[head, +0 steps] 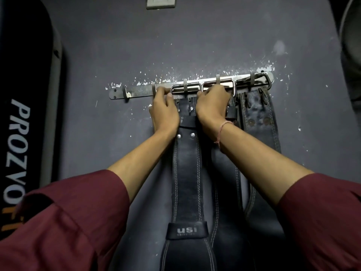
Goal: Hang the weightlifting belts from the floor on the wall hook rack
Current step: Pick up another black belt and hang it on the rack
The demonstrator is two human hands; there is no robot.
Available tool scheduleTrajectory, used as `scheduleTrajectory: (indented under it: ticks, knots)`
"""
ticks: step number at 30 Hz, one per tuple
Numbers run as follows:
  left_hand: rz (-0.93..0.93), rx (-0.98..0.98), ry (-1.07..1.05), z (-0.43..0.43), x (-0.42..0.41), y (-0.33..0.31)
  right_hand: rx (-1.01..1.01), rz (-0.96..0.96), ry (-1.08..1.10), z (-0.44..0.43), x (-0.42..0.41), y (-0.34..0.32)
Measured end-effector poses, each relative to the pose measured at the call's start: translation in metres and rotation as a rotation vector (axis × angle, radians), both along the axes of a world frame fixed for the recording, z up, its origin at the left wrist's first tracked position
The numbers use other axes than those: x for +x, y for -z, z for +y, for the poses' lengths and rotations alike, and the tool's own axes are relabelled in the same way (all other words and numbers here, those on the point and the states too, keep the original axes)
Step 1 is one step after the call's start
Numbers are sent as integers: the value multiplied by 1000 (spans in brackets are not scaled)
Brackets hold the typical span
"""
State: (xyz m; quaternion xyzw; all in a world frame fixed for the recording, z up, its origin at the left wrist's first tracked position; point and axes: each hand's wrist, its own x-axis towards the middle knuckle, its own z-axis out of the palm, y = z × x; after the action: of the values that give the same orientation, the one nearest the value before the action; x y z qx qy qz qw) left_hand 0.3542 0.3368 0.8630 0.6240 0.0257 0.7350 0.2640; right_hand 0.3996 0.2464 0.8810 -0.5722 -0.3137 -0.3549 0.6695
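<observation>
A metal hook rack (136, 92) runs across the dark wall. Three black leather belts hang from it by their buckles. The left belt (186, 173), marked USI, has its buckle (186, 89) over a hook. My left hand (165, 112) grips that buckle's left end and my right hand (212, 103) grips its right end. A second belt (226, 173) hangs behind my right wrist. The worn third belt (257, 118) hangs at the right end of the rack.
Two bare hooks (127, 92) stand at the rack's left end. A black padded panel with white lettering (17, 143) stands along the left. A light switch plate (161, 2) is high on the wall. A dark rounded object (351, 45) sits at the right edge.
</observation>
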Motion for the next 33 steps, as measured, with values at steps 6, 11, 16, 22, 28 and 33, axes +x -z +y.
scheduleTrajectory:
  ticks: [6,11,16,22,28,33]
  knots:
    - [136,82,80,-12,-7,51,-26,-251,12,-9,-25,67]
    - [155,-5,25,-19,-23,107,-111,-295,-66,-19,-34,130]
    - [243,-49,62,-34,-58,185,-202,-178,-88,-43,-57,197]
    - [366,-152,110,-54,-116,288,-363,44,-200,-76,-105,296]
    - [489,-268,214,-82,-179,382,-491,326,-239,-114,-166,387]
    - [607,-451,272,-117,-229,472,-577,558,-317,-147,-219,466]
